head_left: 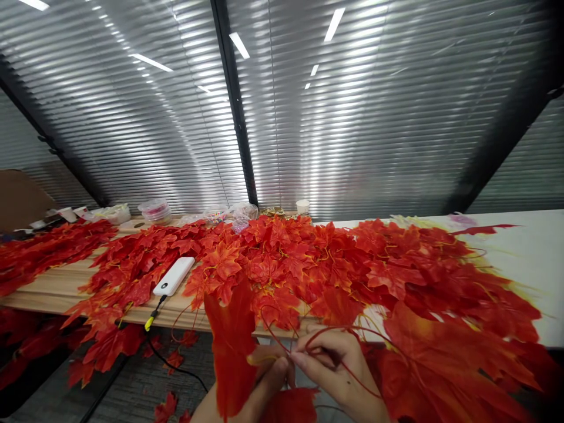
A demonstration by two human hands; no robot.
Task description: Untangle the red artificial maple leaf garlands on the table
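Low in the middle of the view, my left hand is closed in a pinch on the yellowish stem of a red artificial maple leaf. That leaf stands up in front of the hand and hides part of it. Close beside it, my right hand pinches a thin red cord, which loops over the fingers and trails to the right. The fingertips of both hands nearly meet; whether they touch I cannot tell. Another red leaf hangs below the hands. Large leaves lie at the right, close to the camera.
Heaps of red maple leaves cover much of the wooden table. A white power bank with a black cable lies left of centre. Behind stand a paper cup and plastic tubs. Some leaves lie on the floor.
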